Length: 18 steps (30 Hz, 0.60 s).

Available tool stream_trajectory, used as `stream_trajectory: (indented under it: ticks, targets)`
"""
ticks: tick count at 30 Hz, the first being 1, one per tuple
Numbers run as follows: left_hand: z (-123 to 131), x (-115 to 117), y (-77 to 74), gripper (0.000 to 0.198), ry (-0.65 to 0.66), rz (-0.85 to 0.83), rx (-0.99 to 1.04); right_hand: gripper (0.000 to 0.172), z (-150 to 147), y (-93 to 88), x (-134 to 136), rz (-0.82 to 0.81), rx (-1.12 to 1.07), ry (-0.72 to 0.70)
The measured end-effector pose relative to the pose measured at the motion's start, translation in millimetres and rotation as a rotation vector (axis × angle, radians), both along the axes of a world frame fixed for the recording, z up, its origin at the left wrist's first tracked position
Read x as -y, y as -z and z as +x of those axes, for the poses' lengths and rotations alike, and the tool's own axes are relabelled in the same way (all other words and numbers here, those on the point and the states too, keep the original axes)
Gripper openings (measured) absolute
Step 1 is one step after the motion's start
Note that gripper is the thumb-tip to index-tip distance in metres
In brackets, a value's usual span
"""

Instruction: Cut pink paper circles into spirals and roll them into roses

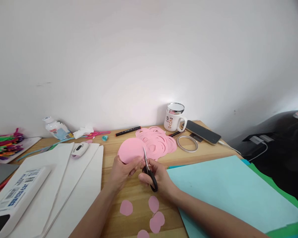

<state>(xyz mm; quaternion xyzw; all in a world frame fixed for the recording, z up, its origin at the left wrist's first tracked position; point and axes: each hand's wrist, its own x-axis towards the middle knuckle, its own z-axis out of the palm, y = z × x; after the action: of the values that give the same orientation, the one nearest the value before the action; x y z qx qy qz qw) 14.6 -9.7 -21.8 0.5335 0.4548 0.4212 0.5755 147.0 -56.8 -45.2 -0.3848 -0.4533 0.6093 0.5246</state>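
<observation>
My left hand (pixel 125 170) pinches the lower edge of a round piece of pink paper (pixel 131 149) and holds it up over the desk. In my right hand (pixel 160 177) is a pair of scissors (pixel 151 180) with black handles, fingers wrapped about the loops. Its metal blades point up at the right edge of the pink circle; whether they are closed on the paper I cannot tell. Behind the hands lies a heap of pink paper rings (pixel 155 142). Several small pink paper petals (pixel 126 208) rest on the wood in front of me.
White sheets (pixel 89 178) and a long white boxy device (pixel 20 198) cover the left side. Light blue paper (pixel 228 191) lies right, over green sheets. Along the back are a bottle (pixel 58 129), marker (pixel 128 131), lidded mug (pixel 173 119), tape roll (pixel 187 143) and phone (pixel 202 132).
</observation>
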Motion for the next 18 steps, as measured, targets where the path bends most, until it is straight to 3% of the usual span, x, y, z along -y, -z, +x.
stream_trajectory:
  ticks: [8,18]
  targets:
    - [-0.5,0.5,-2.3,0.02,0.0,0.044,-0.028,0.043,5.5,-0.1,-4.0,0.092,0.008,0.048]
    - [0.0,1.5,-4.6,0.024,-0.034,0.092,-0.069,0.045,4.0,0.7,-3.1,0.091,-0.015,0.02]
